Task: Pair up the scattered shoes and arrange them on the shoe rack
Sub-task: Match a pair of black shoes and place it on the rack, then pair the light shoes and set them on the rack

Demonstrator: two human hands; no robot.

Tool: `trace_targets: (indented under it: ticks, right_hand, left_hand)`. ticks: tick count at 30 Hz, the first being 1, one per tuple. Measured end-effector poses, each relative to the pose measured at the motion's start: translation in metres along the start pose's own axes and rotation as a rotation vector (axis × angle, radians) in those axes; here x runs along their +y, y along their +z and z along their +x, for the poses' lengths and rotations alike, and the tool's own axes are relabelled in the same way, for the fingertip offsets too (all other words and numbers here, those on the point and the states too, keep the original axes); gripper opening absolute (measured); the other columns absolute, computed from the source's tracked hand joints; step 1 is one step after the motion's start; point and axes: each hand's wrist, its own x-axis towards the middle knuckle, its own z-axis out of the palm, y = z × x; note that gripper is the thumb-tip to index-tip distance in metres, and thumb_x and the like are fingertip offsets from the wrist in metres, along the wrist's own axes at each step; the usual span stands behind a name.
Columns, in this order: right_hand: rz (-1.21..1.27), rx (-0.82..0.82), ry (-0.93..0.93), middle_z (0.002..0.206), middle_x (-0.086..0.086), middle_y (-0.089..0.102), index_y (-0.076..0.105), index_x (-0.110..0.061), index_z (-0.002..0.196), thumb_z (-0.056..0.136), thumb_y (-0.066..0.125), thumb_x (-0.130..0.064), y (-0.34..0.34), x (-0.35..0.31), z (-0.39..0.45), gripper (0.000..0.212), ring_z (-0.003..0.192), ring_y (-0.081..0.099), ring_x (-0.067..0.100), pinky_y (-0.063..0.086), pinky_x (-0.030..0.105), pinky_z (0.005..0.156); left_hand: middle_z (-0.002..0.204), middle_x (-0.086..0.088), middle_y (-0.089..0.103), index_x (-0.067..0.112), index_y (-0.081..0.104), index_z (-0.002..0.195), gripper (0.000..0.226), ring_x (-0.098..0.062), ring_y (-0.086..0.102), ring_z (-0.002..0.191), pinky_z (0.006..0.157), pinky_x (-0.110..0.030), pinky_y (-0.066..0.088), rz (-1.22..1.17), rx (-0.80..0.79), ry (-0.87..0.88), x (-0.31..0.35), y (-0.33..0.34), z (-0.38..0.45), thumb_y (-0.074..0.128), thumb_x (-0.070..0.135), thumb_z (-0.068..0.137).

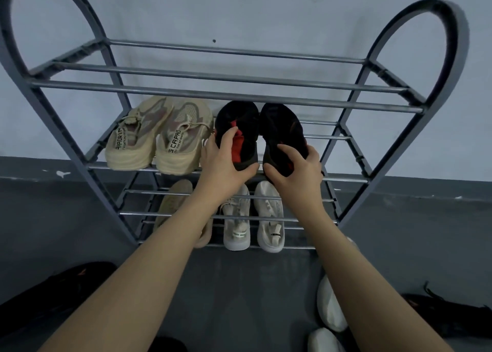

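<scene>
1. The grey shoe rack (394, 89) fills most of the view; its arched left side is cut off by the picture's edge, and its top bars cross in front of the toes of the shoes on the middle shelf.
2. The top shelf holds no shoes, and bare bars show on the middle shelf to the right of the black pair.
3. On the floor, dark shoes lie at the lower left (53, 293) and lower right (447, 314), both partly out of frame and hard to make out; two white shoes (330, 306) sit beside the right forearm.
4. Beige pair (157, 141) stands at the left of the middle shelf, heels toward the camera.
5. On the lowest shelf, a tan shoe (175, 200) is partly hidden by the left forearm; a white pair (253, 218) is beside it.
6. Left black shoe (237, 123) (red lining showing) is gripped at the heel by the left hand (223, 162), fingers curled round it.
7. Right black shoe (282, 128) touches its mate; the right hand (295, 168) clasps its heel.
</scene>
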Motion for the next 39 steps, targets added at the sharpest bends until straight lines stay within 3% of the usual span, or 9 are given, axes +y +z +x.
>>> trace_targets:
  ticks: [6, 11, 16, 20, 26, 32, 36, 39]
  right_hand:
    - [-0.091, -0.076, 0.000, 0.149, 0.011, 0.023, 0.040, -0.036, 0.135, 0.079, 0.064, -0.050, -0.012, -0.003, -0.005, 0.062, 0.134, 0.025, 0.033, 0.018, 0.049, 0.112]
    - [-0.144, -0.030, -0.114, 0.148, 0.014, 0.027, 0.045, -0.028, 0.135, 0.086, 0.062, -0.036, -0.037, -0.001, -0.036, 0.053, 0.132, 0.028, 0.034, 0.022, 0.050, 0.109]
    - [-0.136, -0.018, -0.176, 0.135, 0.014, 0.041, 0.054, -0.017, 0.126, 0.087, 0.060, -0.024, -0.062, 0.020, -0.084, 0.041, 0.123, 0.039, 0.033, 0.031, 0.048, 0.103]
    - [-0.119, -0.040, -0.100, 0.124, 0.010, 0.049, 0.057, -0.014, 0.123, 0.086, 0.061, -0.021, -0.075, 0.065, -0.127, 0.037, 0.115, 0.046, 0.028, 0.032, 0.039, 0.099]
    - [-0.217, -0.222, 0.127, 0.117, 0.012, 0.056, 0.056, -0.008, 0.122, 0.087, 0.060, -0.020, -0.077, 0.159, -0.197, 0.038, 0.107, 0.053, 0.031, 0.042, 0.045, 0.090]
    - [-0.492, -0.497, 0.319, 0.130, 0.003, 0.050, 0.041, -0.021, 0.135, 0.084, 0.055, -0.052, -0.059, 0.238, -0.265, 0.061, 0.117, 0.047, 0.027, 0.030, 0.040, 0.096]
    - [-0.608, -0.551, 0.286, 0.131, 0.001, 0.052, 0.043, -0.020, 0.133, 0.075, 0.044, -0.073, -0.046, 0.262, -0.302, 0.079, 0.118, 0.048, 0.025, 0.025, 0.041, 0.099]
    - [-0.654, -0.616, 0.235, 0.140, 0.006, 0.041, 0.035, -0.019, 0.137, 0.061, 0.051, -0.079, -0.043, 0.272, -0.318, 0.098, 0.126, 0.038, 0.027, 0.014, 0.045, 0.107]
  left_hand:
    - [0.155, -0.011, 0.005, 0.030, 0.018, 0.144, 0.076, -0.030, 0.008, 0.142, 0.113, -0.050, 0.021, 0.174, -0.070, 0.018, 0.003, -0.007, -0.014, 0.061, 0.045, 0.083]
    - [0.148, -0.017, 0.025, 0.016, 0.035, 0.141, 0.058, -0.033, 0.017, 0.136, 0.110, -0.053, 0.023, 0.330, 0.060, 0.209, 0.013, -0.021, -0.052, 0.056, 0.028, 0.088]
    - [0.139, -0.012, 0.041, 0.012, 0.048, 0.131, 0.046, -0.029, 0.032, 0.128, 0.104, -0.044, 0.026, 0.325, 0.005, 0.288, 0.025, -0.005, -0.101, 0.058, 0.024, 0.087]
    - [0.136, -0.010, 0.043, 0.011, 0.048, 0.130, 0.045, -0.029, 0.033, 0.127, 0.106, -0.045, 0.029, 0.285, -0.203, 0.305, 0.028, 0.036, -0.139, 0.057, 0.025, 0.087]
    - [0.143, -0.003, 0.032, 0.019, 0.037, 0.137, 0.050, -0.020, 0.022, 0.130, 0.104, -0.033, 0.015, 0.332, -0.577, 0.333, 0.003, 0.126, -0.204, 0.048, 0.034, 0.091]
    - [0.140, -0.002, 0.036, 0.022, 0.037, 0.138, 0.050, -0.022, 0.031, 0.127, 0.101, -0.032, 0.021, 0.306, -0.810, 0.228, -0.034, 0.195, -0.265, 0.048, 0.036, 0.091]
    - [0.141, -0.002, 0.035, 0.026, 0.030, 0.141, 0.050, -0.024, 0.033, 0.125, 0.102, -0.034, 0.024, 0.343, -0.883, 0.101, -0.055, 0.223, -0.288, 0.043, 0.038, 0.093]
    - [0.148, -0.006, 0.028, 0.028, 0.020, 0.145, 0.056, -0.029, 0.030, 0.130, 0.106, -0.040, 0.023, 0.379, -0.957, 0.044, -0.066, 0.237, -0.292, 0.039, 0.041, 0.095]
